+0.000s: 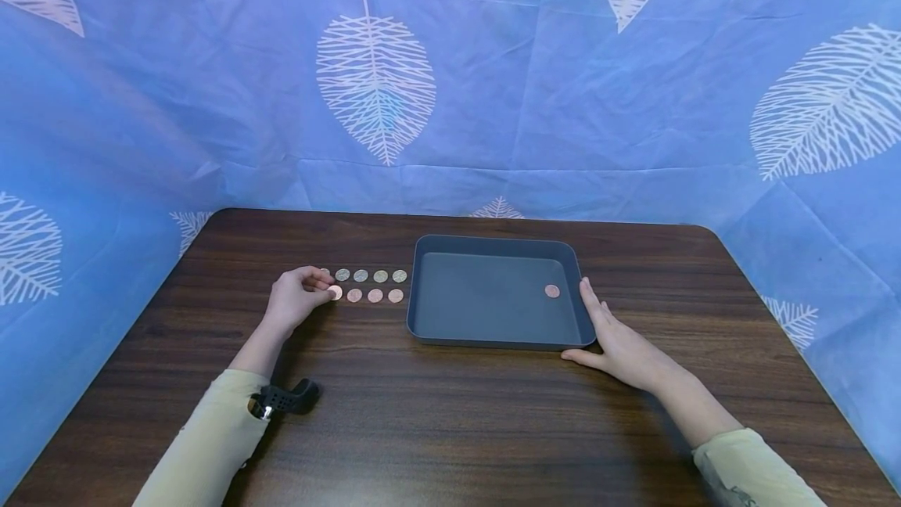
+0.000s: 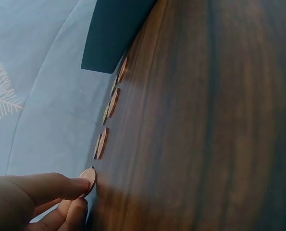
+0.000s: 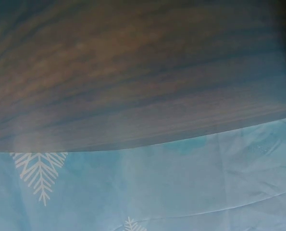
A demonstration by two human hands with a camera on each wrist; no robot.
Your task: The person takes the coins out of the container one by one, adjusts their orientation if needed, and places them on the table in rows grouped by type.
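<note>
Both hands rest on a dark wood-grain desk [image 1: 450, 429] with rounded corners. At centre left of the head view, the left hand [image 1: 296, 300] has its fingers curled, thumb and fingertip pinching the edge of a flat round copper coin [image 1: 335, 293], the leftmost of the front row; the left wrist view shows that coin [image 2: 89, 179] tipped up between the fingertips [image 2: 78, 185]. To its right lie the other coins in two short rows: silvery ones [image 1: 371, 276] behind, copper ones [image 1: 375, 296] in front, running toward the tray. A shallow rectangular dark grey tray [image 1: 493, 343], matte with rounded corners, sits at mid-frame and holds one copper coin [image 1: 552, 291] near its right wall. The right hand [image 1: 619, 343] lies open, fingers straight along the tray's right rim, thumb at its front corner. Blue cloth [image 1: 211, 100] with white leaf prints hangs behind.
</note>
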